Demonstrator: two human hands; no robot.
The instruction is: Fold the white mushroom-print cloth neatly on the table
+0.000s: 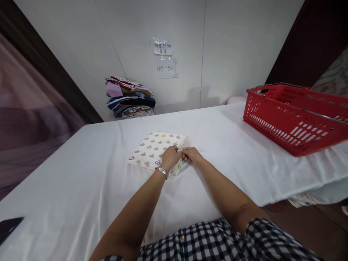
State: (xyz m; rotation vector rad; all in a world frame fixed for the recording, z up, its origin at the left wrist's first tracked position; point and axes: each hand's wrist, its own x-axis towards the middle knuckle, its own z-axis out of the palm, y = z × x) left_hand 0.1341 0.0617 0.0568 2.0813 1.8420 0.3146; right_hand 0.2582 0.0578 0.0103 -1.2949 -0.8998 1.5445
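Note:
A folded white cloth (148, 148) printed with small grey, yellow and red figures lies flat in the middle of the white-covered table (217, 137). My left hand (171, 157), with a silver bracelet (162, 171) at the wrist, is closed at the cloth's right edge. Just to the right, my right hand (191, 155) pinches the layered edge of the same cloth, its fingers close to the left hand's. Parts of the cloth's right side are hidden under my left hand.
A pile of folded fabrics (131, 98) stands at the table's back left against the wall. On the right sits a red plastic basket (293, 123) with metal handles. A dark flat object (9, 228) lies at the near left. Handwritten papers (165, 68) hang on the wall.

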